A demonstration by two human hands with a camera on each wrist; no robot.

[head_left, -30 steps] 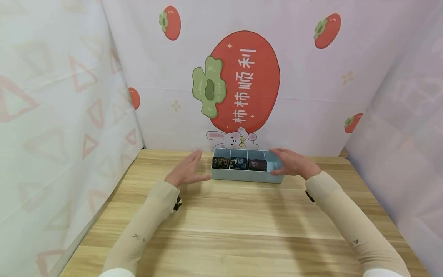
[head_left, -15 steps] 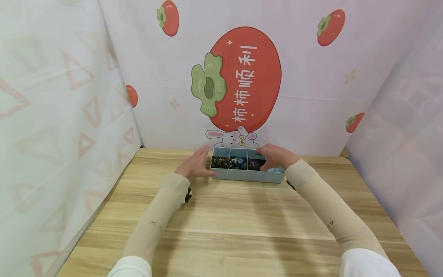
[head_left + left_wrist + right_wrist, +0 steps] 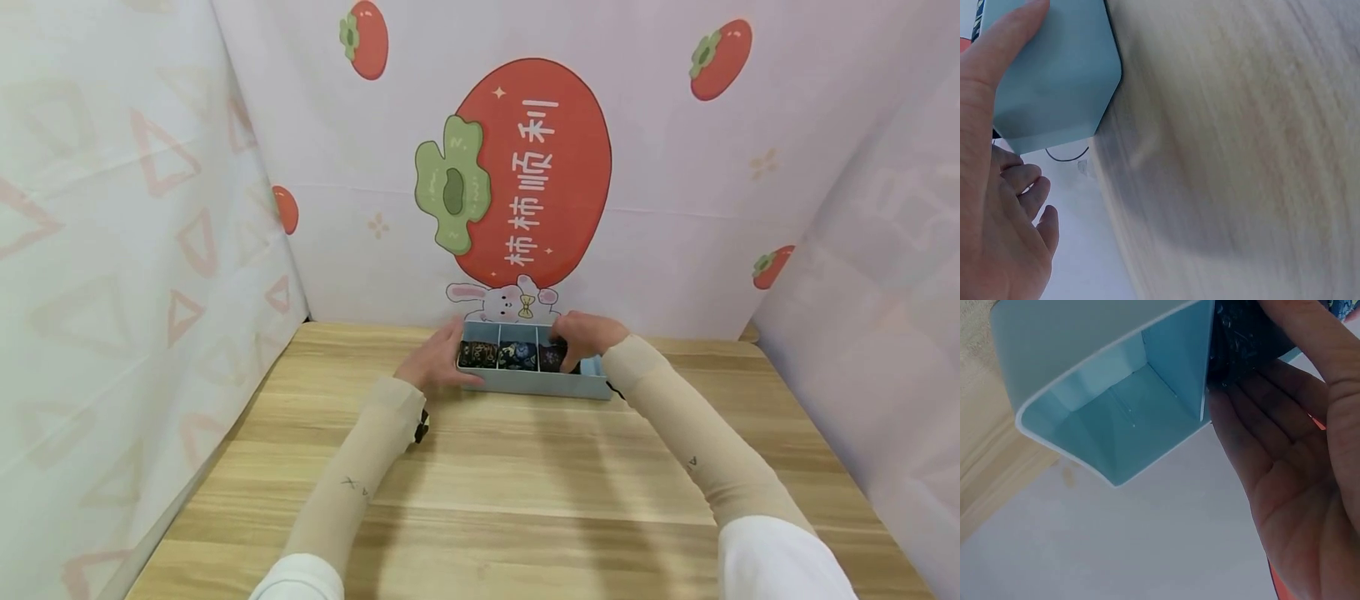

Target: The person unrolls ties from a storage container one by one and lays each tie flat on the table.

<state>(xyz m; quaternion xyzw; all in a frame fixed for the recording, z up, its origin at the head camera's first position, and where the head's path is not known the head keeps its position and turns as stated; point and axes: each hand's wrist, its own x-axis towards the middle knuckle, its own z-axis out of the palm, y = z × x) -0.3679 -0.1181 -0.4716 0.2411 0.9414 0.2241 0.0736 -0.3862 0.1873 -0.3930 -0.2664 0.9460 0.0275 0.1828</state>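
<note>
Dark roll point(image 3: 1250, 340) sitting inside blue box point(image 3: 525, 382)

The right hand point(image 3: 591, 334) is pinching it between thumb and fingers in the third compartment point(image 3: 544, 335) from the left. The left hand point(image 3: 437, 358) is gripping the box's left end, thumb in front.

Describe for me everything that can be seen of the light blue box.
The light blue box is long, open-topped and looks like plastic, with thin dividers making four compartments. Three hold dark patterned rolls; the rightmost is empty. It stands upright on the wooden table, near the printed backdrop. The left hand is at its left end, thumb at the front; the right hand reaches into the compartment beside the empty one.
</note>
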